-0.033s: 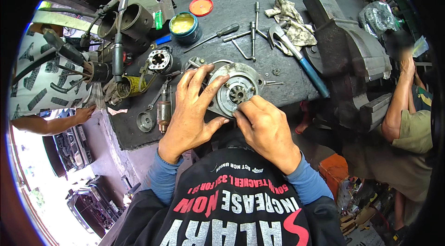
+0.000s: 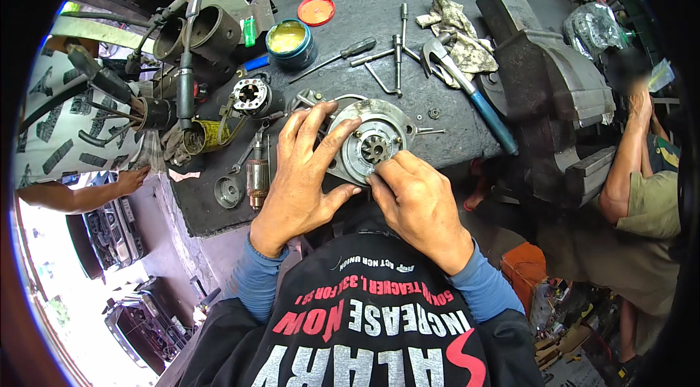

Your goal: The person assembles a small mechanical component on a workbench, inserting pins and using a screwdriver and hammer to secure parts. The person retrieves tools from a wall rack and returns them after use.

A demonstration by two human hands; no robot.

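Note:
A round metal housing (image 2: pixel 386 111) lies near the front edge of the bench, with a small toothed pinion gear (image 2: pixel 375 149) upright in its middle. My left hand (image 2: pixel 295 168) spreads over the housing's left side. Its index fingertip rests on the inner ring, and its thumb reaches the near rim. Thumb and index finger of my right hand (image 2: pixel 423 201) are pinched together at the near right rim; whatever lies between them is hidden. Left of my left hand are a copper-wound armature (image 2: pixel 257 181), a small metal cap (image 2: pixel 229 192) and a cylinder with a slotted end (image 2: pixel 251 95).
Behind the housing are a tub of yellow grease (image 2: pixel 288 41), its red lid (image 2: pixel 316 10), a screwdriver (image 2: pixel 343 56), socket wrenches (image 2: pixel 398 59), a nut (image 2: pixel 434 114), a blue-handled hammer (image 2: pixel 481 103) and a rag (image 2: pixel 467 41). A large vise (image 2: pixel 554 88) stands right; another person's arm (image 2: pixel 627 146) is beyond.

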